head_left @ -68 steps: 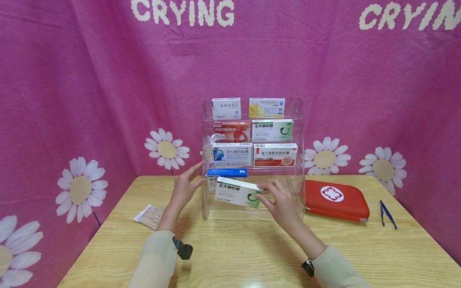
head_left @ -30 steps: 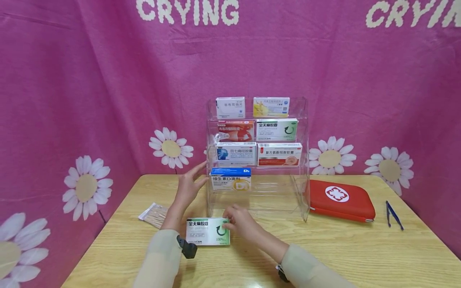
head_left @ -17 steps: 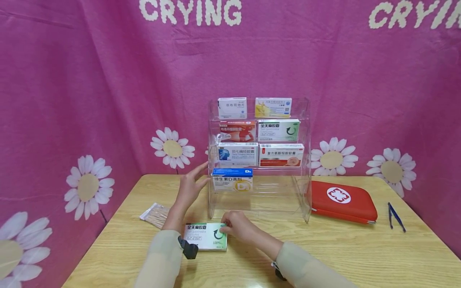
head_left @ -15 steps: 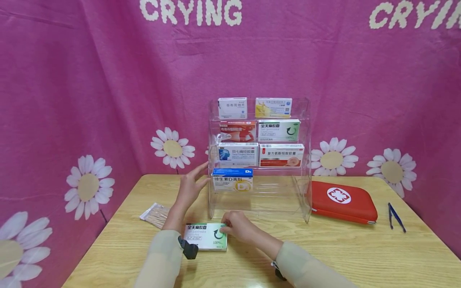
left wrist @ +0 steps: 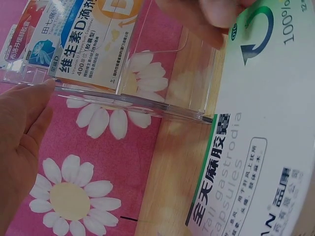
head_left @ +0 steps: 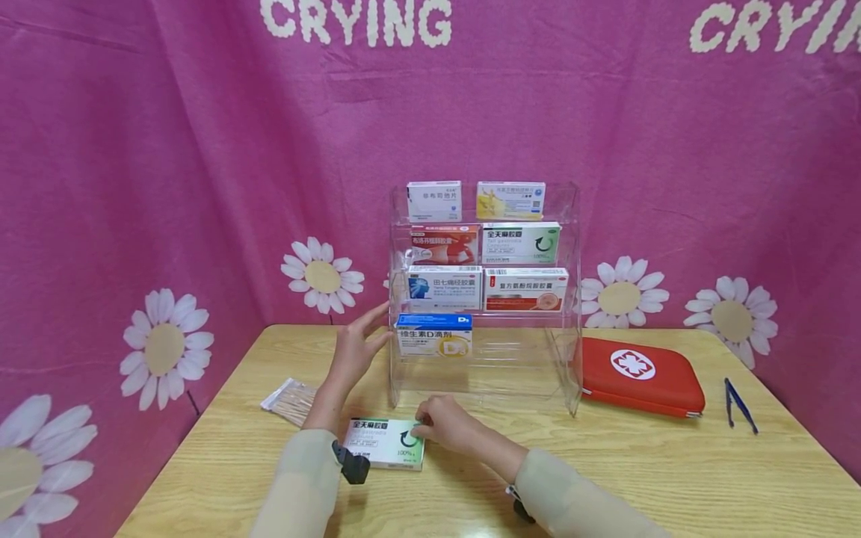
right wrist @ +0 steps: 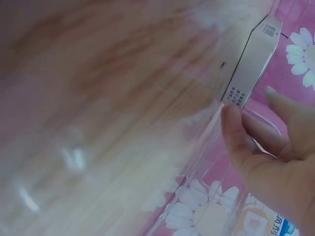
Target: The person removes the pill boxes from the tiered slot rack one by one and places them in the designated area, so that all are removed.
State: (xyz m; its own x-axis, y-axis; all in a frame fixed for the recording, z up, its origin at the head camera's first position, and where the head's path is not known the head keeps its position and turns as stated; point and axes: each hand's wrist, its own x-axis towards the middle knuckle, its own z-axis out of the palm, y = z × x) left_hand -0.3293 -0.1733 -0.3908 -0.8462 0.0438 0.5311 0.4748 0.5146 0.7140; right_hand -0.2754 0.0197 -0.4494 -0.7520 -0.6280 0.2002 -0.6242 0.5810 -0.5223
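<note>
A green and white medicine box (head_left: 380, 442) lies flat on the wooden table (head_left: 673, 478), in front of a clear acrylic rack (head_left: 565, 351). My right hand (head_left: 440, 422) holds the box's right end with curled fingers. In the right wrist view the thumb (right wrist: 230, 115) touches the corner of the box (right wrist: 253, 64). My left hand (head_left: 356, 347) is flat and straight-fingered against the rack's left wall, next to a blue vitamin D box (head_left: 433, 335) on the lowest shelf. The left wrist view shows that palm (left wrist: 19, 142) and the green box (left wrist: 256, 147) close up.
The rack's upper shelves hold several more medicine boxes. A packet of cotton swabs (head_left: 291, 402) lies left of my left forearm. A red first-aid case (head_left: 639, 373) and blue tweezers (head_left: 738, 403) lie to the right. A pink daisy curtain hangs behind.
My right hand brought the green and white box from the rack's lowest shelf down to the table and laid it flat. The left hand stayed on the rack's side.
</note>
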